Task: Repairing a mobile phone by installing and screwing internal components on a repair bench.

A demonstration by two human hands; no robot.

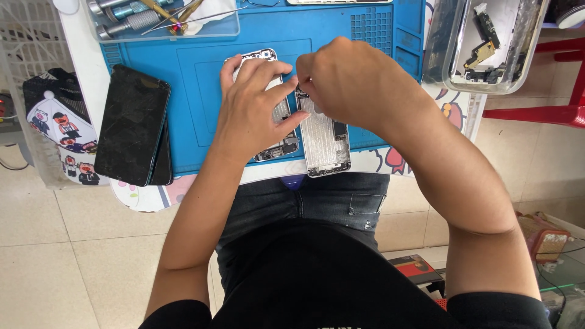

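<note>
A blue rubber repair mat [201, 79] lies on a small white table, and everything here is placed from it. On the mat's near middle lie two opened phone parts side by side: a silver metal phone back housing [326, 143], its near end overhanging the mat's front edge, and just left of it a phone chassis with exposed circuitry [277, 131]. The left hand [253, 103] rests flat over the chassis, fingers spread and loosely curved, pressing it down rather than gripping it. The right hand [347, 82] hovers at the far end of the silver housing, fingers pinched closed on a thin tool with a small red tip [309, 80]; most of the tool is hidden. At the mat's left edge, two dark flat phones [134, 125] lie stacked, one on the other. Left of those sits one black pouch printed with cartoon pigs [64, 131]. At the mat's far left corner stands one clear plastic tray of metal screwdrivers and tweezers [161, 18]. Off the mat's far right corner lies one clear tray of small phone components [487, 45].
</note>
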